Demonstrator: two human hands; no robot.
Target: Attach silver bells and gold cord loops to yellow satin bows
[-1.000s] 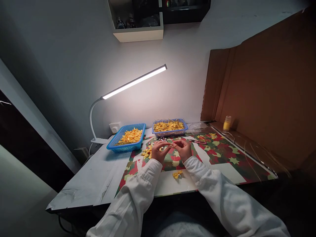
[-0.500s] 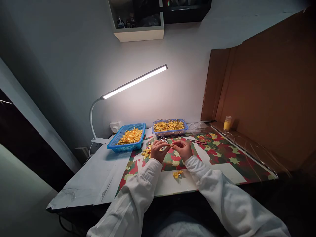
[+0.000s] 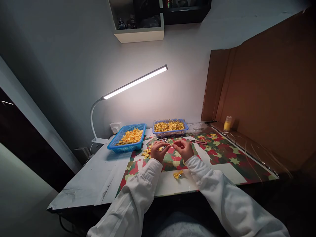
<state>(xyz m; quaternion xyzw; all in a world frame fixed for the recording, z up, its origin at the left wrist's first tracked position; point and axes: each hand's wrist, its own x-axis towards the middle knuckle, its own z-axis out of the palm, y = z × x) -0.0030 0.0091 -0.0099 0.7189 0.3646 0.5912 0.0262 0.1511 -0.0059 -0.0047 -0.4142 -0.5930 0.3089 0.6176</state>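
Note:
My left hand [image 3: 158, 150] and my right hand [image 3: 184, 150] meet over the patterned sheet, thumbs and fingers pinched together, their tips nearly touching. A thin gold cord seems to be between the fingertips, mostly hidden by them. Below the hands, on a white strip near the front edge, lies a yellow bow [image 3: 176, 174] with a small silver bell [image 3: 180, 175] against it. Just left of my left hand is a cluster of yellow bows [image 3: 146, 153]. Silver bells [image 3: 163, 140] lie scattered behind the hands.
A blue basket [image 3: 116, 147] of yellow bows stands at the back left, under a lit lamp [image 3: 135, 82]. Behind my hands sits a second basket [image 3: 170, 133] of gold cord loops. Pink-handled snips [image 3: 199, 142] and a yellow-filled bottle [image 3: 227, 123] are rightward, beside cardboard [image 3: 259, 92].
My right hand has shifted slightly right, and its fingertips have drawn a little away from the left hand's. The bow and bell stay on the white strip.

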